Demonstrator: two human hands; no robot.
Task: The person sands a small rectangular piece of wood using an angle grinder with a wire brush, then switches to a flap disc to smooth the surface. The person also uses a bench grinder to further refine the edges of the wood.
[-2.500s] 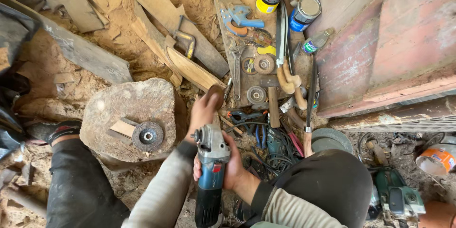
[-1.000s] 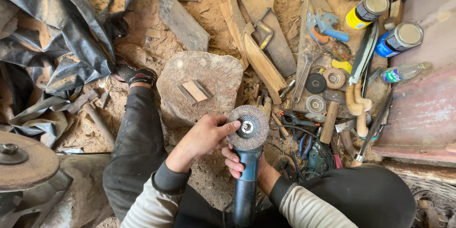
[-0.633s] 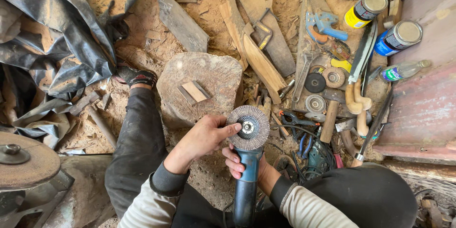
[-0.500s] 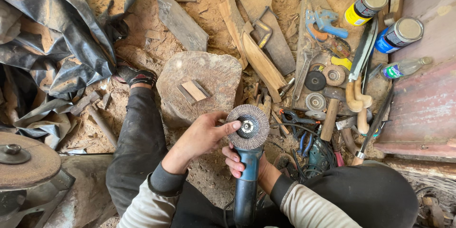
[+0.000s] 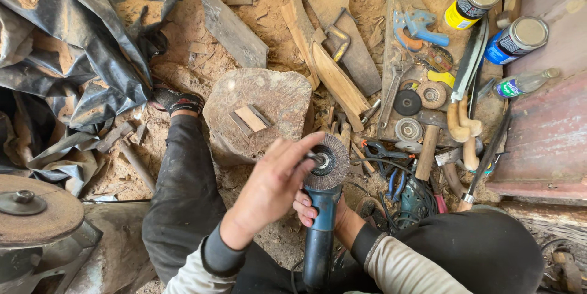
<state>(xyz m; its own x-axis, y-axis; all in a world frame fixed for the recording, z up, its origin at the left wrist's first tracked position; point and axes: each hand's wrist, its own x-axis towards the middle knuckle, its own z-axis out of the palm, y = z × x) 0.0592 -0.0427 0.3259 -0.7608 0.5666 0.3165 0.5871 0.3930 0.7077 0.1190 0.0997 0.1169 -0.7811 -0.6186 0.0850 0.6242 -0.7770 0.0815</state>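
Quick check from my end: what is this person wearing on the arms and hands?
Both hands, left hand and right hand, are bare, with no gloves, rings or watch in view. Each arm has a light grey-beige long sleeve with a darker, ribbed cuff at the wrist.

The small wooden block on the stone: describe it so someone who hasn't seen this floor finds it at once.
Start at the big flat grey stone in the middle of the sandy floor, just above the left hand and the blue angle grinder. The small wooden block lies flat on its top. It is a pale, thin rectangle, and nothing else sits on the stone; the larger wood offcuts lie on the ground.
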